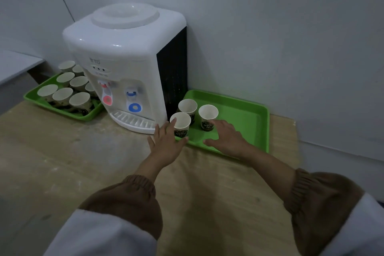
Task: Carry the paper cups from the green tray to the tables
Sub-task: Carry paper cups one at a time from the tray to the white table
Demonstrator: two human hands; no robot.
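A green tray lies right of the water dispenser and holds three white paper cups with dark labels. The nearest cup stands at the tray's front left corner. My left hand reaches it with spread fingers, thumb and fingertips at its sides, not closed around it. A second cup stands to the right; my right hand hovers open just in front of it, over the tray. The third cup stands behind, next to the dispenser.
A white water dispenser with red and blue taps stands against the wall. Left of it is another green tray with several paper cups. Both trays rest on a wooden tabletop. White walls close the back and right.
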